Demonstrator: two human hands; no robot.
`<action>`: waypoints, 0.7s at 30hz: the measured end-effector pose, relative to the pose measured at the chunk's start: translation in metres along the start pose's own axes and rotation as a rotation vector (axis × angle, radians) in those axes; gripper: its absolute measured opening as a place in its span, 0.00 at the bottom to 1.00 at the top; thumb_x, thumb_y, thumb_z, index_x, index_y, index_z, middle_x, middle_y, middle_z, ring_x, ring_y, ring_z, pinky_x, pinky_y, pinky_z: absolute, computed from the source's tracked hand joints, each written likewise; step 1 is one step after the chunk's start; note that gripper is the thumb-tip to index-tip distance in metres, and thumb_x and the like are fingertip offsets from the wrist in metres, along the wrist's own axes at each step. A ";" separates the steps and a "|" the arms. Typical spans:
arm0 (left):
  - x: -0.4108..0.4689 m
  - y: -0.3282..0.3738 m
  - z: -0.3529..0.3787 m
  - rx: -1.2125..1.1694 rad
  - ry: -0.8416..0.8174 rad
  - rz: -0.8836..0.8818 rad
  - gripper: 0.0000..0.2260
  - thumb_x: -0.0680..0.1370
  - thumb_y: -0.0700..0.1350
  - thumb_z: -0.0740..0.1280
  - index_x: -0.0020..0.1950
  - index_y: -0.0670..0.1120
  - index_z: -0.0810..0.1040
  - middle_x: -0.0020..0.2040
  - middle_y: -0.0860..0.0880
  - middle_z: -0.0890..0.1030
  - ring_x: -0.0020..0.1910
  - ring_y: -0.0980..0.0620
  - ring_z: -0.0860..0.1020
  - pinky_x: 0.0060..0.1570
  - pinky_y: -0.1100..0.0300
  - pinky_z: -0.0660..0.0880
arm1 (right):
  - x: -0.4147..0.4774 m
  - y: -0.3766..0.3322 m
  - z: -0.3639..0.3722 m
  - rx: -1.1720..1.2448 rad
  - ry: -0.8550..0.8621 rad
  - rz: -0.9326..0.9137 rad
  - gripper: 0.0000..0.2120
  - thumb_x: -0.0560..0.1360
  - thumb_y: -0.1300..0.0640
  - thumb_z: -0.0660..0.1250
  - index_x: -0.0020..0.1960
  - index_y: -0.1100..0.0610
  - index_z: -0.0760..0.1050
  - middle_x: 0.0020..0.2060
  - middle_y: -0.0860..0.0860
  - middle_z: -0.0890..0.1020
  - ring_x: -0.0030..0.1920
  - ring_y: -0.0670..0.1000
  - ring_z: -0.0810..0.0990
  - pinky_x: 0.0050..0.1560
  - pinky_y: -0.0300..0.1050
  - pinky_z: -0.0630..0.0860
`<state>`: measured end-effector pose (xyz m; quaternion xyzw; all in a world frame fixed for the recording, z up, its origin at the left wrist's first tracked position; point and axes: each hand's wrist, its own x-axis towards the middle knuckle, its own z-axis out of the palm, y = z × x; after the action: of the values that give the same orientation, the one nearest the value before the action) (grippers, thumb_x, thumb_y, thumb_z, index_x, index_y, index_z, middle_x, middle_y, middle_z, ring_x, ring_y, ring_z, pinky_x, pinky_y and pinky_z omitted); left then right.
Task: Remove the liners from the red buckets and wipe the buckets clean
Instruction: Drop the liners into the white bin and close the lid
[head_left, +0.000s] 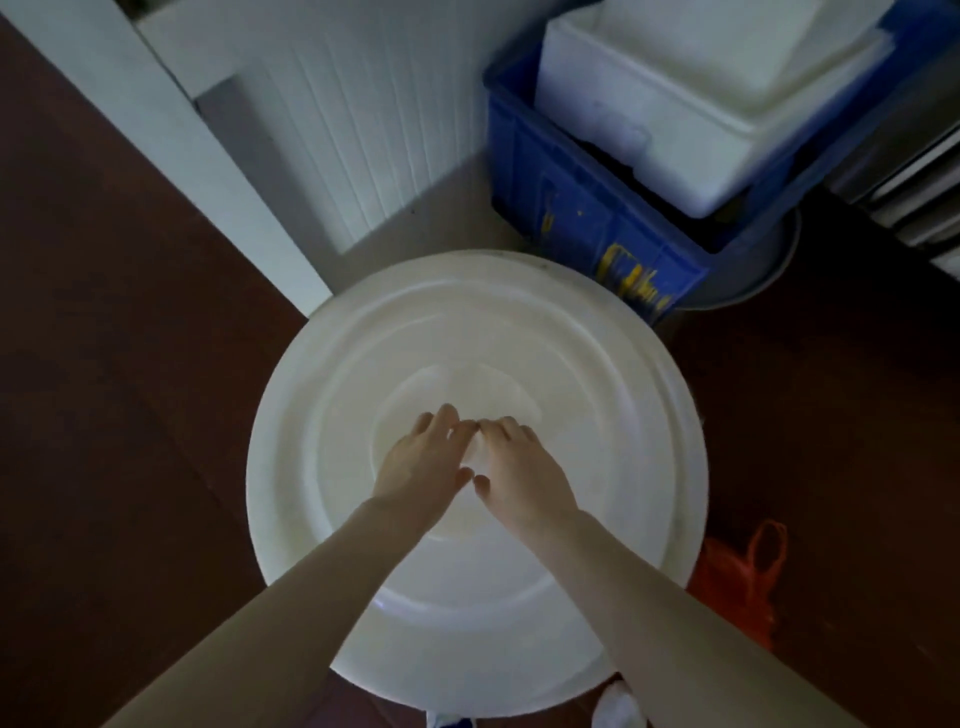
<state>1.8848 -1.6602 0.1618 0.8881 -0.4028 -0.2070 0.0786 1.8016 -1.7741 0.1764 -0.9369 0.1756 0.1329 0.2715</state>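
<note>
Head view: left hand, right hand touch atop white lid; fingers' grip hard to tell

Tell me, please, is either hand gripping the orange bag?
No, the left hand and right hand both rest on the white lid.

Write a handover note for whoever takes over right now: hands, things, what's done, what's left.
Left hand and right hand: both rest on the centre of the white round lid, fingertips meeting, holding nothing I can make out.
No red bucket or liner in view; an orange bag lies right of the lid.
Done: nothing that shows.
Left: liners out, buckets wiped.
</note>
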 end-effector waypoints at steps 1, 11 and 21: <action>0.003 -0.003 0.001 -0.006 0.003 -0.006 0.24 0.75 0.48 0.71 0.70 0.49 0.70 0.64 0.49 0.70 0.61 0.48 0.71 0.56 0.53 0.75 | 0.003 -0.002 0.004 -0.006 -0.005 0.013 0.22 0.76 0.56 0.67 0.69 0.56 0.67 0.62 0.51 0.72 0.63 0.52 0.72 0.60 0.45 0.73; -0.038 -0.027 0.000 -0.046 0.021 -0.017 0.22 0.77 0.50 0.69 0.69 0.47 0.71 0.62 0.50 0.71 0.60 0.49 0.70 0.56 0.53 0.74 | -0.005 -0.014 0.017 -0.093 -0.051 -0.085 0.19 0.76 0.56 0.67 0.67 0.54 0.72 0.61 0.50 0.74 0.61 0.52 0.72 0.57 0.44 0.74; -0.211 -0.027 0.006 -0.093 0.188 -0.337 0.23 0.66 0.44 0.80 0.58 0.41 0.81 0.51 0.41 0.80 0.51 0.39 0.79 0.36 0.45 0.80 | -0.103 -0.067 0.040 -0.328 -0.265 -0.566 0.17 0.79 0.55 0.62 0.66 0.57 0.73 0.66 0.52 0.70 0.66 0.55 0.67 0.68 0.48 0.63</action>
<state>1.7760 -1.4838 0.2122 0.9539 -0.2292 -0.1517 0.1209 1.7290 -1.6721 0.2101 -0.9542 -0.1512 0.1993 0.1641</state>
